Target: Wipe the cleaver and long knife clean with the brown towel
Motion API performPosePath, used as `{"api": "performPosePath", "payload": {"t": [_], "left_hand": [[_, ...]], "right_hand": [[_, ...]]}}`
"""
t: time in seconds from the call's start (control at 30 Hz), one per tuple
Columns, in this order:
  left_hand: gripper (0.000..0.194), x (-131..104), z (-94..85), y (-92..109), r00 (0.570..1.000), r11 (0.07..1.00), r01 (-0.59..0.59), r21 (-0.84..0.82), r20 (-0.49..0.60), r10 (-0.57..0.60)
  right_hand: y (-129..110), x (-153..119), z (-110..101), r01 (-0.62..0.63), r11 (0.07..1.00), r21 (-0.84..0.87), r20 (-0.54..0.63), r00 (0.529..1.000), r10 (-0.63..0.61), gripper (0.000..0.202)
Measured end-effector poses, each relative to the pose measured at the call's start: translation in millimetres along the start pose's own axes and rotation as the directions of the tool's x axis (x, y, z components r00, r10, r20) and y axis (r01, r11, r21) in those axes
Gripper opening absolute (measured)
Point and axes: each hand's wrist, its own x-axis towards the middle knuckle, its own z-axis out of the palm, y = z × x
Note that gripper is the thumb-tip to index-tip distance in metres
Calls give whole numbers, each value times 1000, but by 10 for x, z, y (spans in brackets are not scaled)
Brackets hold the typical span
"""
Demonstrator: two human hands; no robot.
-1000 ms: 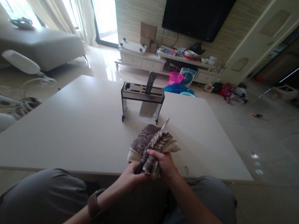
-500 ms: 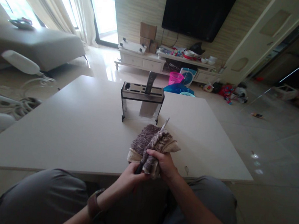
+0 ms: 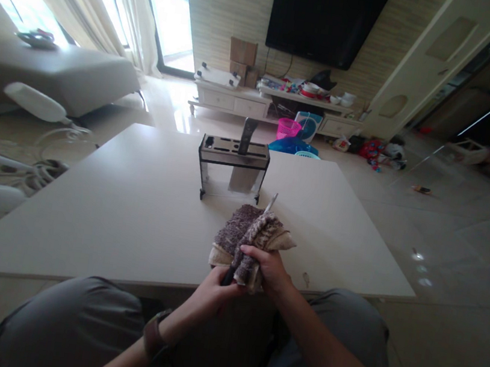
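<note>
My left hand (image 3: 210,293) is closed around the black handle of a knife (image 3: 228,275). Most of the blade is hidden in a brown-and-cream towel (image 3: 238,228); only a narrow silver end pokes out beyond the folds. From the right side, my right hand (image 3: 270,269) grips the towel folded about the blade, its thumb lying on top. Both hands are close together over the table's near edge. Past the towel stands a knife block (image 3: 234,153) with clear sides and a dark frame. In its slot is a broad-bladed cleaver (image 3: 247,136), black handle up.
The white table (image 3: 145,212) spans the area before my knees. A small clear item (image 3: 306,279) lies near its front edge, right of my hand. Beyond are a pink basket (image 3: 288,129) and a TV cabinet (image 3: 229,102). A white chair-like object (image 3: 35,102) stands left.
Almost nothing differs. Both hands keep their hold on the knife and towel in the same place, and the view shifts very slightly.
</note>
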Motion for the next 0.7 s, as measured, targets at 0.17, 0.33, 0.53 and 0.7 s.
{"api": "performPosePath", "payload": {"t": [0.17,0.33,0.53,0.7], "left_hand": [[43,-8,-2,14,1000,1000,-11,-7,16,11],[45,23,-8,-27,1000,1000,-2,-15,25,2],[44,25,-8,-33,1000,1000,-1,-6,3,1],[41,33,-10,-38,1000,1000,-14,-11,28,15]], "right_hand": [[2,-1,-2,11,1000,2,1,1000,-11,45],[-14,-5,9,9,1000,8,-8,1000,-9,45],[14,6,-3,8,1000,0,-7,1000,-8,41],[13,1,4,5,1000,7,-11,1000,-5,43]]}}
